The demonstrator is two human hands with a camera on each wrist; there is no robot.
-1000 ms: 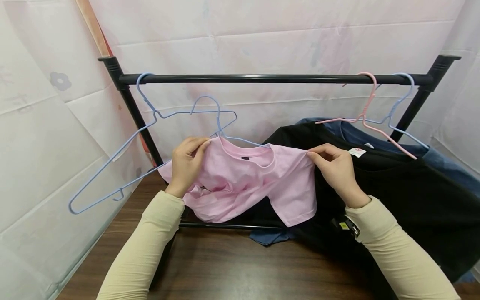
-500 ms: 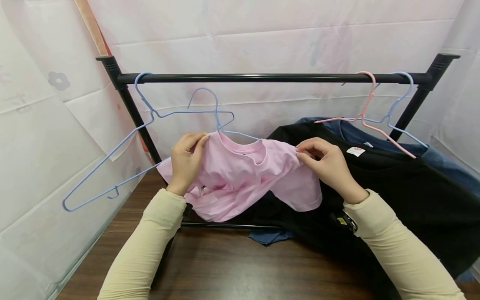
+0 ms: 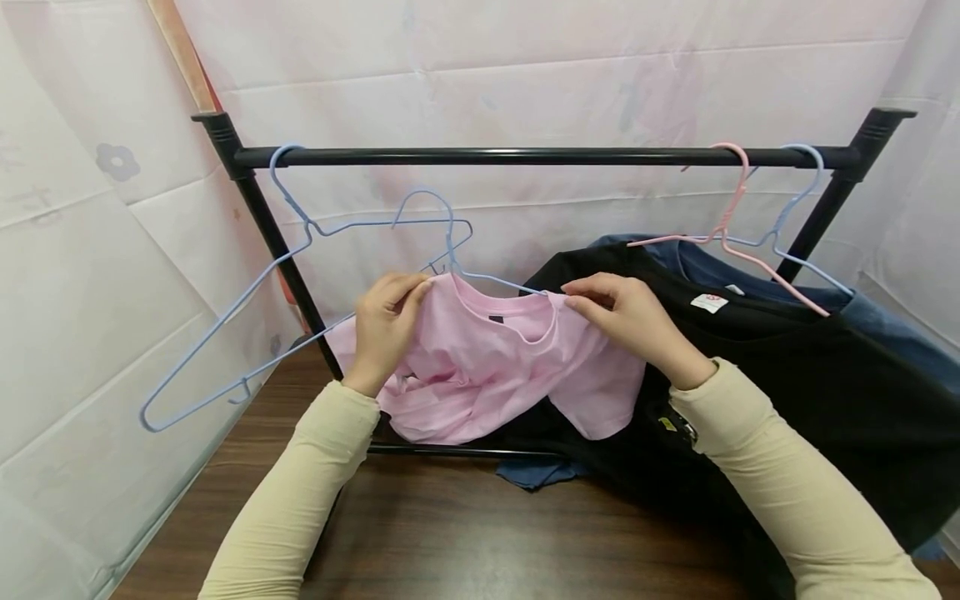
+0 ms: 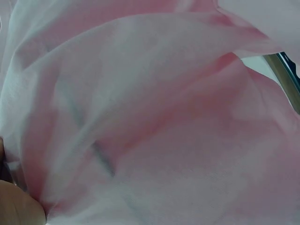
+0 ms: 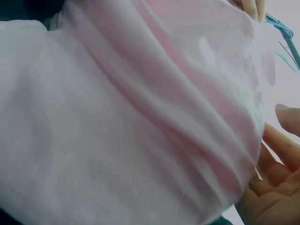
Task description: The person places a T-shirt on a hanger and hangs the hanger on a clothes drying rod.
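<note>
In the head view a small pink T-shirt (image 3: 495, 375) sits on a light blue wire hanger (image 3: 452, 242), whose hook stands free below the rail. Much of this hanger's frame is hidden inside the shirt. My left hand (image 3: 386, 329) pinches the shirt's left shoulder between thumb and fingers. At the right side of the neckline, near where the hanger's arm enters, my right hand (image 3: 633, 321) touches the cloth with its fingertips. The right wrist view shows that hand's thumb (image 5: 288, 119) apart from its fingers. Pink cloth (image 4: 164, 117) fills most of the left wrist view.
A black rail (image 3: 495, 157) spans the back. On its left hangs a bare blue hanger (image 3: 217, 321), overlapping the shirt's hanger in view. At right hang a black shirt (image 3: 810, 392) on a pink hanger (image 3: 731, 208) and a blue garment (image 3: 892, 325) on a blue hanger.
My right hand has slid left along the shirt's shoulder to the neckline, loosening its pinch. The shirt and its hanger rose slightly, then came down a little and to the right.
</note>
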